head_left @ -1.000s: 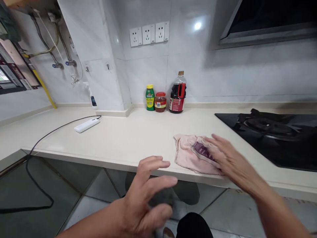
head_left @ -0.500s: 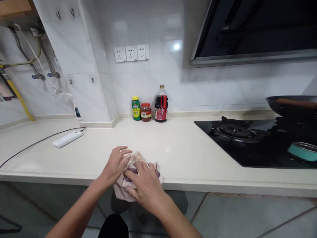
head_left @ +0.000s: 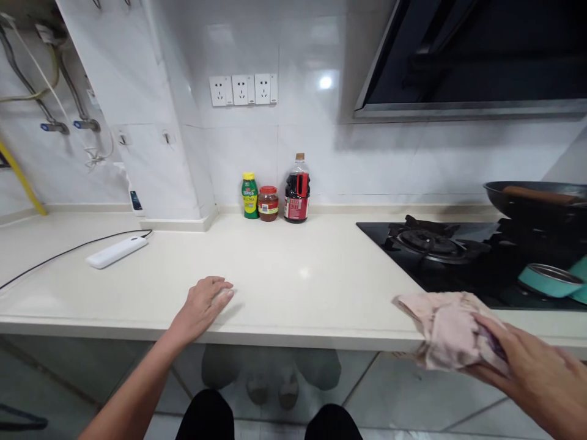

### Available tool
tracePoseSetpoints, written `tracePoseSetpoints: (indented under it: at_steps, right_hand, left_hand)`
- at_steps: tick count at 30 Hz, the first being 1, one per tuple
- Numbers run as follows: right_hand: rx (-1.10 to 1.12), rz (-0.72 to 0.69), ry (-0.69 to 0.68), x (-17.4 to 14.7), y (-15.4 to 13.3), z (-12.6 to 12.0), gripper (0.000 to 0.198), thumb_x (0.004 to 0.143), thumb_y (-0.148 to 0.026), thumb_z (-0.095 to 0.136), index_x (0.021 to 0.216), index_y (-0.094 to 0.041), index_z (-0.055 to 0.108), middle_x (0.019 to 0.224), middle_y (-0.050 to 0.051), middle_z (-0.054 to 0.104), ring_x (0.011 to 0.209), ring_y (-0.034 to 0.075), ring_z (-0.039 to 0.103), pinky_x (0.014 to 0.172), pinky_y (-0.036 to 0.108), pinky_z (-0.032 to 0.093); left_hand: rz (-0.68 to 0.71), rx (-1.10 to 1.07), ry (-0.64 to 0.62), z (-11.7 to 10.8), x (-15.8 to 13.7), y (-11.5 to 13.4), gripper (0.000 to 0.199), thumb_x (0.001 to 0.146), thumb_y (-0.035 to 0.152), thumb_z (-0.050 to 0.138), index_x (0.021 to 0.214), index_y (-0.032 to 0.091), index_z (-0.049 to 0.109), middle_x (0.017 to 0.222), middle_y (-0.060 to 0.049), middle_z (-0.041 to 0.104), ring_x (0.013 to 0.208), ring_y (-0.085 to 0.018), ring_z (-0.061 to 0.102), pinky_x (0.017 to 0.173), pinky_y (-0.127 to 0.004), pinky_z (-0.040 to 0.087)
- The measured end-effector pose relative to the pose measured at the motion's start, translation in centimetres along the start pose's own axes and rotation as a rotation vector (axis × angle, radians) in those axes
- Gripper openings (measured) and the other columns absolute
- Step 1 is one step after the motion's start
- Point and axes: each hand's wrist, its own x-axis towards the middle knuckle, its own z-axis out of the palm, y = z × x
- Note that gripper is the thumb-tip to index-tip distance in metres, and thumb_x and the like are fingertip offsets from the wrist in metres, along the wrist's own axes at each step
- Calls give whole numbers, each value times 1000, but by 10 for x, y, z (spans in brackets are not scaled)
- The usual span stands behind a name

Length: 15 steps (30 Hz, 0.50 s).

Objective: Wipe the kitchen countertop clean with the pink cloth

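My right hand (head_left: pixel 527 360) grips a pale pink cloth (head_left: pixel 452 330) at the counter's front edge, just before the stove. Part of the cloth hangs over that edge, and a dark purple patch shows between the fingers. To the left, my left hand (head_left: pixel 205 304) is held low over the white countertop (head_left: pixel 293 299) with nothing in it. Its fingers are loosely bent and apart from the thumb; whether it touches the surface I cannot tell.
Against the wall stand a green bottle (head_left: pixel 250 197), a red-lidded jar (head_left: pixel 268 205) and a dark sauce bottle (head_left: pixel 297 192). A white corded device (head_left: pixel 117 252) lies at left. The black stove (head_left: pixel 458 275) bears a wok (head_left: pixel 541 205) and a turquoise pan (head_left: pixel 549 281).
My right hand has carried the cloth far to the right, from beside my left hand to the stove's front. My left hand has stayed near its place, now apart from the cloth.
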Motion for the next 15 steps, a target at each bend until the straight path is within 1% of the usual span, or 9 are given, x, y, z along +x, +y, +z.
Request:
tracePoseSetpoints:
  at_steps: [2,4,5,7,9,10,12,13,15]
  right_hand:
    - [-46,7,-56,3,-1,-2,57,90,-41,47,141,-16,53,125,23,60,106,41,59,85,55,42]
    - [-97,-18,-112,15,-32,-8,50,84,-36,60,131,-20,62,122,21,60,106,40,58,82,52,44]
    - [-116,-37,-133,23,-57,-13,48,81,-34,67,128,-24,64,124,19,60,107,39,57,82,52,45]
    - [-84,-110,-171,41,-119,-28,51,77,-33,77,127,-32,64,131,14,57,110,38,56,82,50,46]
    - [41,-201,-217,61,-189,-45,57,75,-29,83,128,-35,63,140,13,53,108,37,56,81,50,47]
    - [133,-209,-226,70,-222,-53,55,76,-30,84,126,-34,64,137,14,54,107,37,56,81,51,48]
    - [366,-292,-222,85,-280,-65,45,86,-37,79,126,-26,63,133,14,56,107,34,57,85,52,51]
    - [420,-327,-218,90,-302,-68,42,92,-41,74,128,-25,61,133,13,56,110,31,57,89,51,52]
    - [500,-392,-210,97,-333,-69,39,99,-44,66,130,-22,59,133,11,56,113,28,58,95,49,53]
  left_hand:
    - [-20,-17,3,-2,0,3,50,99,60,36,118,27,69,130,-7,64,128,-29,54,111,-51,40]
    - [-22,-31,8,-4,0,5,51,98,60,35,118,27,68,128,-7,65,126,-28,56,111,-51,41]
    - [-18,-35,11,-5,0,5,51,98,60,35,117,26,69,127,-7,66,125,-28,57,110,-50,42]
    - [-9,-37,18,-6,1,5,51,98,60,36,116,26,69,125,-6,67,123,-28,58,109,-50,43]
    - [-5,-39,26,-5,2,3,50,98,60,37,117,26,69,125,-6,67,123,-27,58,108,-50,44]
    - [1,-40,35,-4,2,1,49,98,59,38,118,26,68,125,-6,67,123,-27,58,108,-49,44]
    - [36,-40,78,1,-1,-1,47,98,59,43,119,25,68,126,-7,66,123,-27,58,108,-49,45]
    - [69,-37,113,4,-3,0,46,97,58,46,120,24,67,127,-9,66,124,-28,58,109,-49,45]
    - [163,-26,173,10,-11,7,47,97,57,50,125,23,65,134,-11,62,130,-28,55,112,-49,43]
